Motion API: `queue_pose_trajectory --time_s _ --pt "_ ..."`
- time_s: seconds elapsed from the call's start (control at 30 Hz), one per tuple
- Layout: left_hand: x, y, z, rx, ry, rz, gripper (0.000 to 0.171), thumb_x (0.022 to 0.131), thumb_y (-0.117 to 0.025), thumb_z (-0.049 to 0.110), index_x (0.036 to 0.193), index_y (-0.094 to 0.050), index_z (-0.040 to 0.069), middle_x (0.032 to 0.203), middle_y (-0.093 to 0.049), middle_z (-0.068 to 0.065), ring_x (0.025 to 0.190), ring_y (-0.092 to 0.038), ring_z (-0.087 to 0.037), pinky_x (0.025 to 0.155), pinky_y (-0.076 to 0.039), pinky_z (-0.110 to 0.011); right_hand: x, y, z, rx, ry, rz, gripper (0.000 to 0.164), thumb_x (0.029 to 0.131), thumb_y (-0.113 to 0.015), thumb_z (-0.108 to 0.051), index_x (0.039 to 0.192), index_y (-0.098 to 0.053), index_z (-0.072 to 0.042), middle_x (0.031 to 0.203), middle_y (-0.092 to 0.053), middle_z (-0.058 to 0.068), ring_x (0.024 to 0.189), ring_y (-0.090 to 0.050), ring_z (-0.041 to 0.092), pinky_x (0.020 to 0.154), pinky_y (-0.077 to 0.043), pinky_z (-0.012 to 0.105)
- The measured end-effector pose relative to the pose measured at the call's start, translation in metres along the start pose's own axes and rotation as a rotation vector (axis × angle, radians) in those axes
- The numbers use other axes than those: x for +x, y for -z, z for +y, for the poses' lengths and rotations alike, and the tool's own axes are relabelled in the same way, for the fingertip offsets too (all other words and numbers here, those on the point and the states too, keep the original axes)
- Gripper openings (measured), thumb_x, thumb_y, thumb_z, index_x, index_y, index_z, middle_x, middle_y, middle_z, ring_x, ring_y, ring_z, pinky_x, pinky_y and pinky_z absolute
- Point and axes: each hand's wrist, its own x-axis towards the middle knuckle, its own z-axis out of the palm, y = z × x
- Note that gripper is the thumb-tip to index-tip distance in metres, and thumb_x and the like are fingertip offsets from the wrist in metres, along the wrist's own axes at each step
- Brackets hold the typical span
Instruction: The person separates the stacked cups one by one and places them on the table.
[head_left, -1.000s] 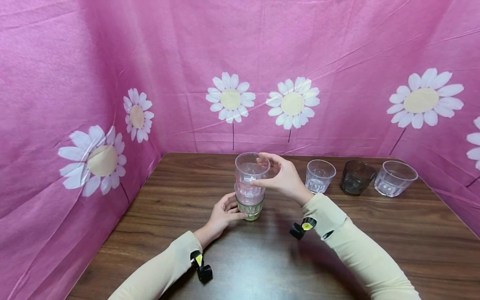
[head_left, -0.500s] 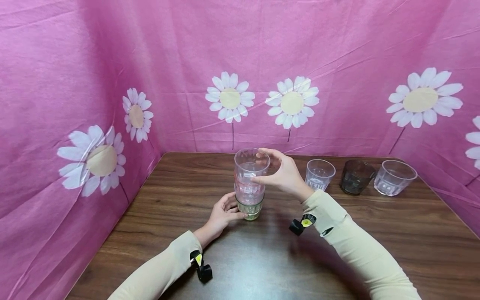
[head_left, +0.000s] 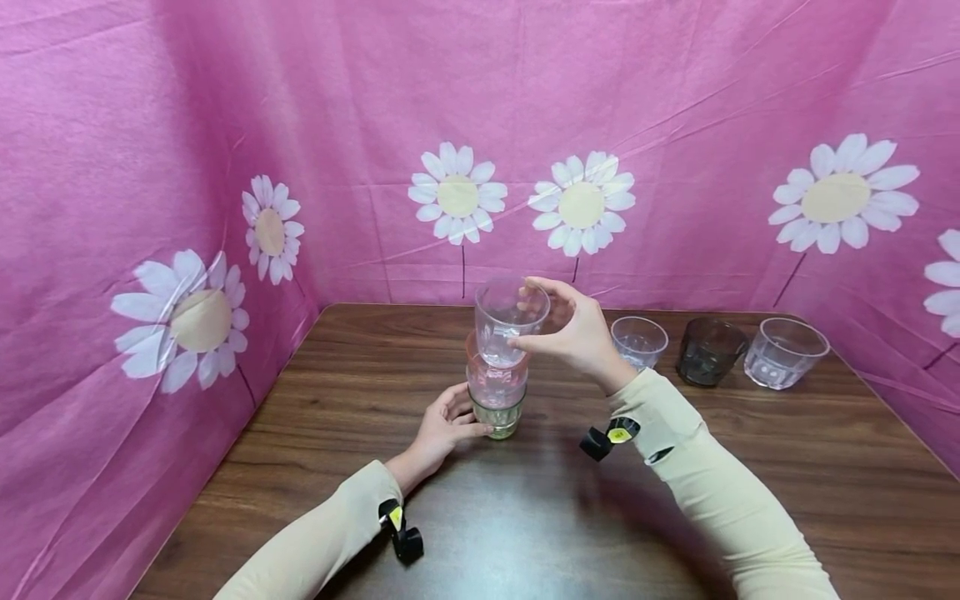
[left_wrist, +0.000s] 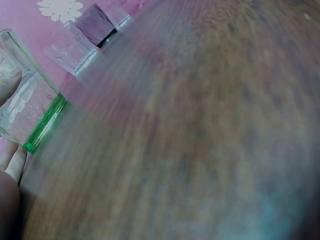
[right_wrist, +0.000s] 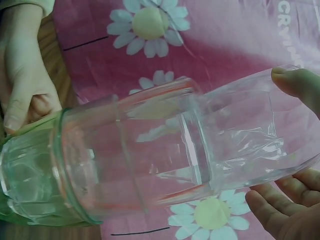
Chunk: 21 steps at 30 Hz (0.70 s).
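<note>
A clear glass [head_left: 501, 312] is in my right hand [head_left: 583, 337], pinched between thumb and fingers from the right side. It tilts slightly, its base at the rim of a pink glass [head_left: 497, 382]. That pink glass sits nested in a green glass [head_left: 501, 419], which stands upright on the table. My left hand [head_left: 444, 427] grips the green glass low down, thumb in front and fingers on the far side. In the right wrist view, the clear glass [right_wrist: 250, 137] overlaps the pink rim, so how deep its base sits is hard to tell. The left wrist view shows the green base [left_wrist: 46, 122] on the wood.
Along the back right of the wooden table [head_left: 360, 358] stand a clear glass [head_left: 637, 340], a dark grey glass [head_left: 711, 354] and another clear glass [head_left: 785, 354]. The right forearm partly hides the nearest one. A pink cloth [head_left: 360, 100] with daisies hangs behind and at the sides.
My right hand has raised the clear glass out of the pink glass, with a slight shift to the right and a tilt. The left hand and green glass have stayed in place.
</note>
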Motion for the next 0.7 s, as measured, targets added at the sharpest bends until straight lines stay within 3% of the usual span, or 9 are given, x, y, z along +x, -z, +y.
queue_pose_trajectory --time_s 0.37,0.7 --pt "-0.001 -0.001 0.001 -0.005 0.002 0.014 0.072 0.074 -0.078 -0.014 0.138 -0.045 -0.009 0.127 -0.060 -0.024 0.110 -0.061 -0.027 0.092 -0.052 -0.032 0.004 0.009 -0.010 0.109 0.026 0.058 0.078 0.063 -0.082 0.019 0.135 -0.053 0.007 0.123 -0.062 0.024 0.103 -0.067 0.025 0.089 -0.055 0.031" --pt "-0.002 -0.001 0.003 -0.002 -0.001 0.019 0.073 0.074 -0.078 -0.014 0.138 -0.045 -0.009 0.126 -0.060 -0.025 0.111 -0.060 -0.025 0.094 -0.051 -0.032 0.004 0.022 -0.008 0.089 0.032 0.126 0.078 0.064 -0.084 0.016 0.134 -0.054 0.006 0.124 -0.063 0.021 0.104 -0.067 0.021 0.089 -0.055 0.029"
